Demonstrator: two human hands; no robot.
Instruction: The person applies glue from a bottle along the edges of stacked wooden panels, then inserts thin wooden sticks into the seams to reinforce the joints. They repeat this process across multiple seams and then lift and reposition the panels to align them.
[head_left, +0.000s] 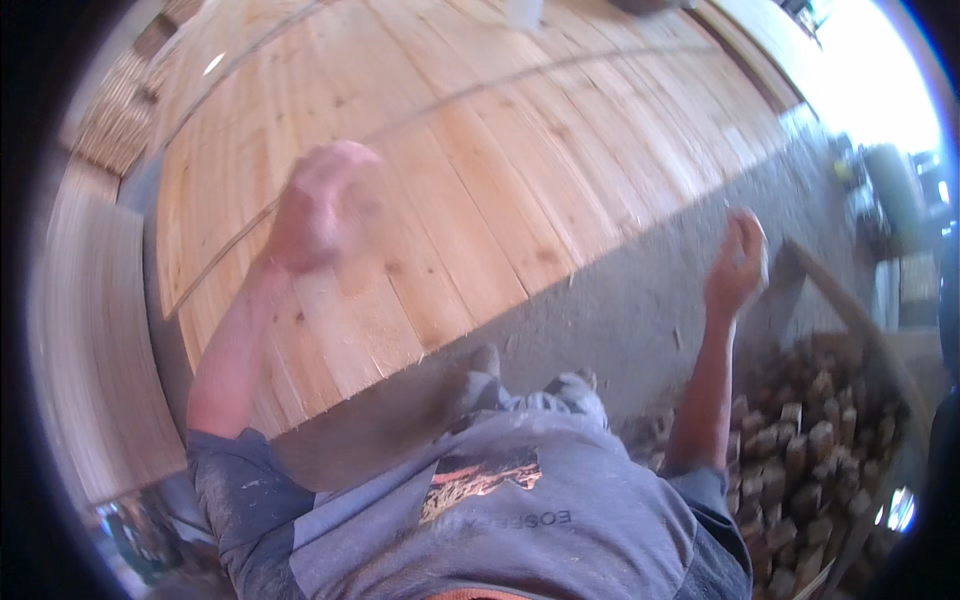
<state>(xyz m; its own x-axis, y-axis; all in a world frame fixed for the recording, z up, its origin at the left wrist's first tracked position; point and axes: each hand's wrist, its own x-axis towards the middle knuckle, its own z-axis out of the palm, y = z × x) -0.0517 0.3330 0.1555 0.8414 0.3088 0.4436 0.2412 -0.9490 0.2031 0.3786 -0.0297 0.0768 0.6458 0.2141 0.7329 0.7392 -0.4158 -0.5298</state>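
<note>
While left hand (pixel 325 205) blurs over planks (pixel 480 150), right hand (pixel 738 262) nears woodblock pile (pixel 810 440).

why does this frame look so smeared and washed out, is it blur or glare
Both, in the head view: the left hand is smeared by motion blur, the right hand a little sharper; the top right corner is blown out by daylight; a hard shadow edge crosses the wooden boards; the fisheye bends the board seams, and the rim is black.
</note>
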